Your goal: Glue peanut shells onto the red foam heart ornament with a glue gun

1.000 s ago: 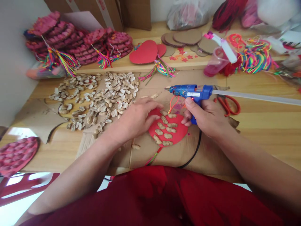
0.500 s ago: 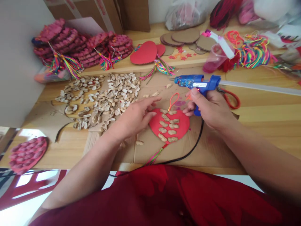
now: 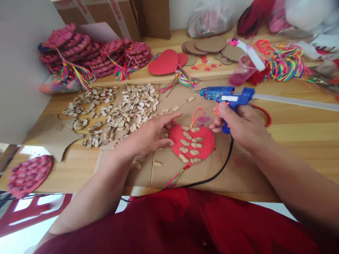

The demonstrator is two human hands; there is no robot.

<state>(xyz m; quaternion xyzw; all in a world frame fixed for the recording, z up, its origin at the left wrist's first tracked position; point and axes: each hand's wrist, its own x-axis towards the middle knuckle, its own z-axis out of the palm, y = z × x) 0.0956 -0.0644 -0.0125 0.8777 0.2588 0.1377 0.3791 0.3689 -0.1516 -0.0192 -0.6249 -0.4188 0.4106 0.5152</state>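
Pale-walled corner with a light wooden worktop (image 3: 299, 141).
A grey side wall (image 3: 23, 53) stands at the back left corner; a raised wooden ledge (image 3: 212, 75) follows the back edge, before a white wall (image 3: 178, 17). Glare (image 3: 34, 150) brightens the left edge; below, red slotted furniture (image 3: 66, 203) and bright floor (image 3: 16, 245).

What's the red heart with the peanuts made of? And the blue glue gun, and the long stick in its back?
Red heart: probably paper or thin foam; it's flat, evenly coloured and dull. Blue glue gun: likely hard plastic, slightly glossy, with a moulded shape; its greyish nozzle may be metal. Long stick: probably solid glue, smooth and cloudy white.
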